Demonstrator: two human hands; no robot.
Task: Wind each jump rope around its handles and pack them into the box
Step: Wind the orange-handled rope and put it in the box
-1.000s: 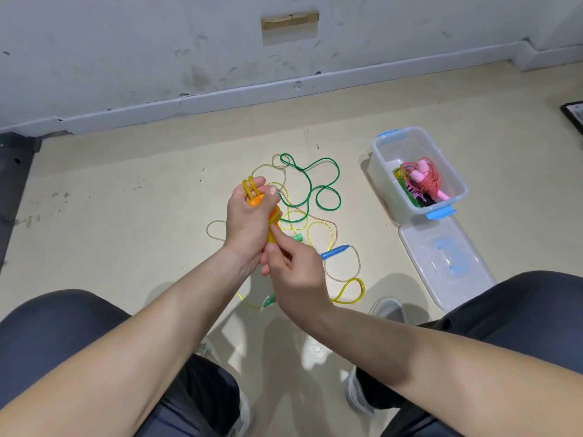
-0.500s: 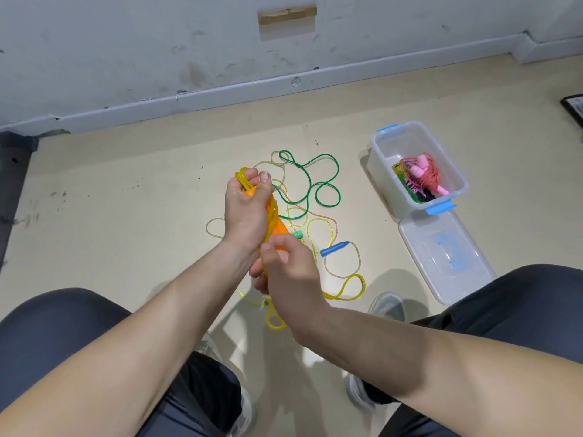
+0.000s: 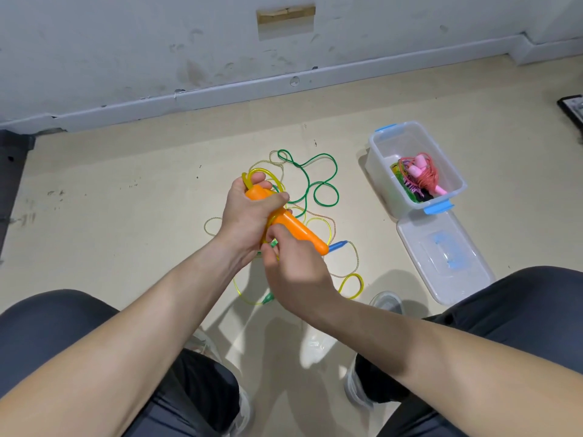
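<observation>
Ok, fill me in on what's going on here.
A person sits over the floor, winding a jump rope. The left hand grips the orange handles while the right hand pinches the yellow rope by them. A green rope lies loose on the floor. The clear box, its lid off beside it, already holds a pink rope bundle.

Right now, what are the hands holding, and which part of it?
The left hand grips the orange jump-rope handles around their upper end. The right hand seems to pinch the yellow rope beside their middle.
</observation>
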